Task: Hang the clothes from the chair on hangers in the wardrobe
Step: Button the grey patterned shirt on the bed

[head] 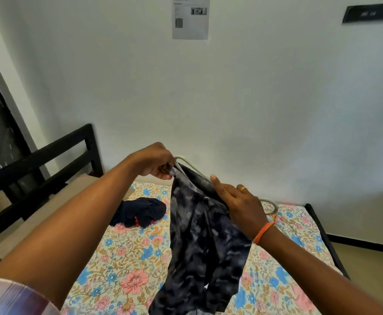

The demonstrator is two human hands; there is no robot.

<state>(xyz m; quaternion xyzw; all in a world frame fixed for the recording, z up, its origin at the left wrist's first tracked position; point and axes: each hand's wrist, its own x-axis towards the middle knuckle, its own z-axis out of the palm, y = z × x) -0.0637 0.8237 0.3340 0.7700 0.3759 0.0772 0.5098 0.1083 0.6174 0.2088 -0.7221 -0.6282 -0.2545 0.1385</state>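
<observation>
Above the floral bed (127, 264), the left hand (156, 163) pinches one end of a pale hanger (187, 165) together with the mottled grey garment (206, 242) draped from it. The right hand (242, 206) has its grip around the fabric and hanger bar (forefinger extended). A dark garment (143, 211) lies bunched on the bed.

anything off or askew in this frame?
The hanger is tilted, left end high, with the garment bunched on it and not yet spread. A dark garment lies crumpled on the bed. Nothing looks damaged.
</observation>
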